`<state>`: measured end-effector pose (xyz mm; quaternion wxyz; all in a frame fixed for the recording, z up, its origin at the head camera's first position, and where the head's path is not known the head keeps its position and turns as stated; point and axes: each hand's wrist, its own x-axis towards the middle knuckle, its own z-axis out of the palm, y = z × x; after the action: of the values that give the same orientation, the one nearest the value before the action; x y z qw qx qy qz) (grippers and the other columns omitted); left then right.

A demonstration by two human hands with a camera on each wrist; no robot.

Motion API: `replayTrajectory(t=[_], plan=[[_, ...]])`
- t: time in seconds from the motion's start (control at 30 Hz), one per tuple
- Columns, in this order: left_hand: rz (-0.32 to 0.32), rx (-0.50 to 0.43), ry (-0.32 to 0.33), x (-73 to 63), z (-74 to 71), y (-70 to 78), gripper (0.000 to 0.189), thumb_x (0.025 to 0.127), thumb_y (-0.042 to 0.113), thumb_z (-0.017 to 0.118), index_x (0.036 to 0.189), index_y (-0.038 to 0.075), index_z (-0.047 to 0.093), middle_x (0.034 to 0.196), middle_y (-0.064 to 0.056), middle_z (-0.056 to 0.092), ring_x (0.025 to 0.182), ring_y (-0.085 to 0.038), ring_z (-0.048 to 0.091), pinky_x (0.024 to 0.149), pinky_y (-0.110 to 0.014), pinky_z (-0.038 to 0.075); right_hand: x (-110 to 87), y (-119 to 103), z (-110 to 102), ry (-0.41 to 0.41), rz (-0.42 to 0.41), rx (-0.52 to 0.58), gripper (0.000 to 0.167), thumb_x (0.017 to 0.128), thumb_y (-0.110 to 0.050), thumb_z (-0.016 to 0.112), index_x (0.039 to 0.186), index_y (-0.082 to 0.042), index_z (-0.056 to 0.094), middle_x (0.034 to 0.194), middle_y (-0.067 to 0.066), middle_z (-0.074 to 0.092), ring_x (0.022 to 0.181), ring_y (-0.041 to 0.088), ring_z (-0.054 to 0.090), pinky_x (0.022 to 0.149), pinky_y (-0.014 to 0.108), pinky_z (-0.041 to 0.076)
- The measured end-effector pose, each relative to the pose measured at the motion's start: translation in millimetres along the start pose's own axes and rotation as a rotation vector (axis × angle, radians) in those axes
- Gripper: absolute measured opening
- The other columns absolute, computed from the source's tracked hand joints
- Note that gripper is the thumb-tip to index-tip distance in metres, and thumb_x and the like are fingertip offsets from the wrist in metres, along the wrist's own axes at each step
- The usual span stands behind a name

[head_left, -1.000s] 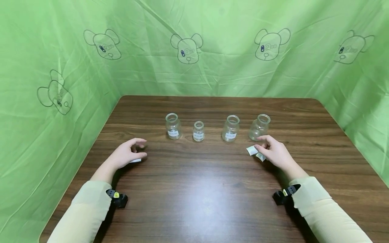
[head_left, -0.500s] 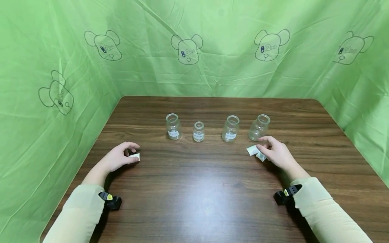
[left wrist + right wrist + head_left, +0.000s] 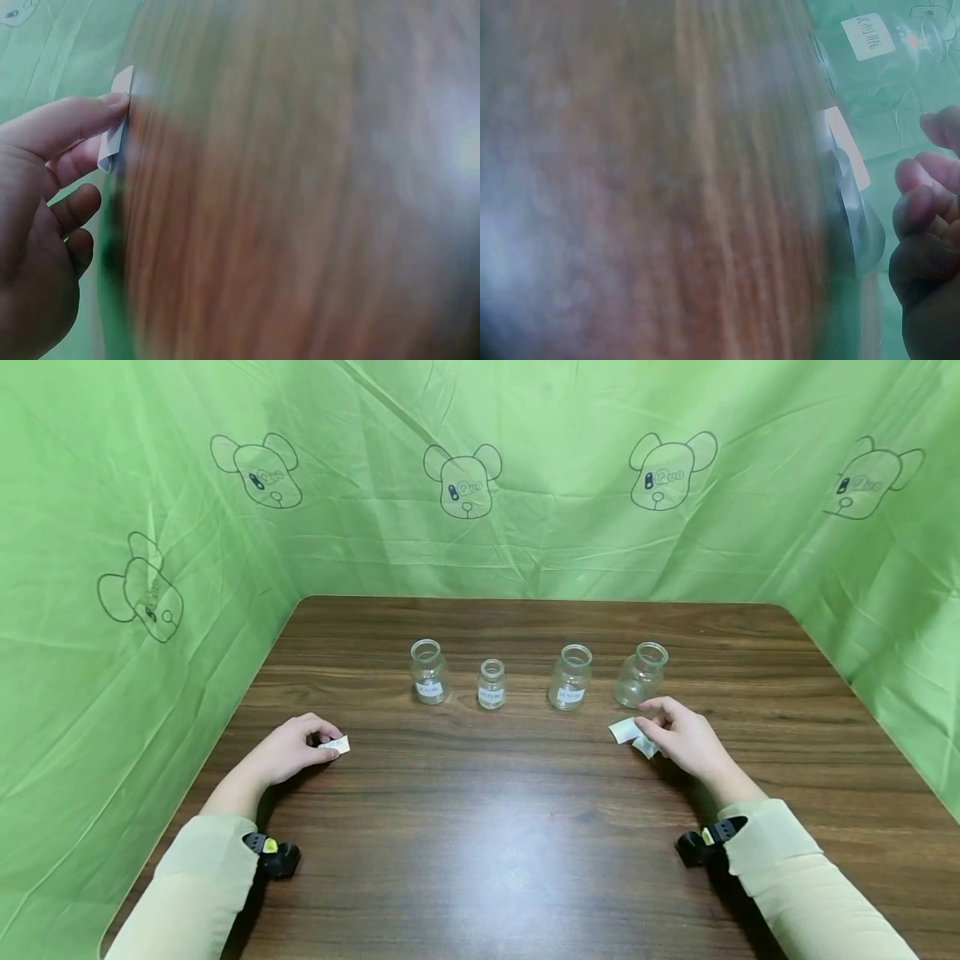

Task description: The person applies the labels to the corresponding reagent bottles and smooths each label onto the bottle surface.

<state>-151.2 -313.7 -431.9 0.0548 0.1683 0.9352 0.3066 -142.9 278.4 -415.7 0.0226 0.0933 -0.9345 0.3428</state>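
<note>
In the head view, my left hand is at the left of the table, pinching a small white paper label between thumb and fingers. The left wrist view shows that label bent, with the thumb on it. My right hand hovers with loosely bent fingers beside white paper pieces on the table. In the right wrist view those pieces look apart from the fingers. Behind them stands a glass jar with no label showing.
Further left in the row are a labelled jar, a smaller labelled jar and another labelled jar, all upright with open mouths. The brown wooden table is bordered by a green cloth.
My left hand has drawn back a little to the left and lower, and its fingers have come together on the label, which now shows more. The right hand has barely moved.
</note>
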Motion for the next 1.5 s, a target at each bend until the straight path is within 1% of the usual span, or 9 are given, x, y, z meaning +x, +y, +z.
replayTrajectory(t=[0.1,0.23,0.37,0.5,0.77,0.97,1.17,1.27,1.5], plan=[[0.003,0.010,0.005,5.3,1.7,3.1,0.018,0.082,0.021,0.072,0.096,0.011,0.069,0.088,0.001,0.058,0.084,-0.017,0.051,0.073,-0.033,0.040,-1.0,0,0,0.002,0.009,0.002,0.034,0.093,-0.032,0.058,0.114,-0.006,0.056,0.071,0.003,0.057,0.047,0.011,0.048,0.044,0.028,0.041],[0.006,0.022,0.013,14.4,3.0,9.7,0.021,0.085,0.025,0.069,0.101,0.011,0.068,0.091,0.001,0.058,0.089,-0.019,0.050,0.078,-0.037,0.037,-1.5,0,0,0.008,0.011,0.002,0.032,0.093,-0.032,0.058,0.113,-0.006,0.056,0.071,0.002,0.056,0.047,0.012,0.048,0.044,0.028,0.041],[0.013,0.020,0.029,24.7,3.3,24.5,0.023,0.085,0.025,0.069,0.104,0.011,0.067,0.095,-0.001,0.059,0.094,-0.021,0.047,0.080,-0.039,0.035,-0.8,-3,0,0.012,0.003,0.010,0.032,0.093,-0.030,0.058,0.113,-0.005,0.056,0.072,0.003,0.056,0.047,0.012,0.048,0.044,0.028,0.041],[0.048,0.008,0.042,35.5,5.0,41.1,0.023,0.084,0.021,0.069,0.105,0.010,0.066,0.097,-0.002,0.059,0.094,-0.021,0.047,0.081,-0.040,0.036,1.4,-5,2,0.008,0.001,0.022,0.032,0.093,-0.029,0.058,0.113,-0.005,0.056,0.072,0.004,0.057,0.047,0.012,0.048,0.043,0.028,0.041],[0.106,-0.005,0.060,53.4,11.2,63.5,0.024,0.085,0.023,0.069,0.106,0.011,0.066,0.100,-0.003,0.060,0.093,-0.021,0.047,0.080,-0.040,0.038,5.3,-13,6,0.010,-0.014,0.027,0.033,0.092,-0.032,0.059,0.113,-0.006,0.057,0.072,0.002,0.057,0.049,0.011,0.048,0.045,0.027,0.041],[0.134,-0.038,0.064,62.8,17.6,78.0,0.022,0.085,0.021,0.069,0.105,0.012,0.066,0.099,-0.002,0.061,0.094,-0.022,0.049,0.080,-0.039,0.038,7.7,-21,9,0.028,-0.038,0.027,0.032,0.092,-0.030,0.060,0.112,-0.005,0.059,0.073,0.001,0.058,0.049,0.009,0.048,0.046,0.027,0.041],[0.150,-0.068,0.049,70.9,26.7,89.9,0.022,0.086,0.023,0.068,0.106,0.014,0.067,0.096,0.000,0.060,0.086,-0.018,0.049,0.074,-0.036,0.040,10.0,-29,14,-0.015,-0.011,0.083,0.032,0.092,-0.029,0.060,0.113,-0.006,0.057,0.074,0.003,0.058,0.046,0.013,0.050,0.042,0.029,0.043],[0.160,-0.078,0.044,74.5,31.0,96.3,0.021,0.086,0.022,0.068,0.106,0.015,0.067,0.096,0.001,0.060,0.083,-0.017,0.049,0.072,-0.035,0.040,11.2,-32,16,-0.021,-0.017,0.095,0.031,0.092,-0.028,0.061,0.113,-0.005,0.058,0.074,0.004,0.058,0.046,0.014,0.050,0.042,0.029,0.043],[0.176,-0.088,0.036,83.0,39.8,109.5,0.022,0.087,0.023,0.067,0.108,0.015,0.067,0.097,0.002,0.060,0.082,-0.018,0.050,0.072,-0.035,0.041,14.4,-40,22,-0.024,-0.028,0.114,0.030,0.091,-0.027,0.062,0.111,-0.005,0.060,0.073,0.003,0.057,0.048,0.015,0.051,0.044,0.029,0.043]])
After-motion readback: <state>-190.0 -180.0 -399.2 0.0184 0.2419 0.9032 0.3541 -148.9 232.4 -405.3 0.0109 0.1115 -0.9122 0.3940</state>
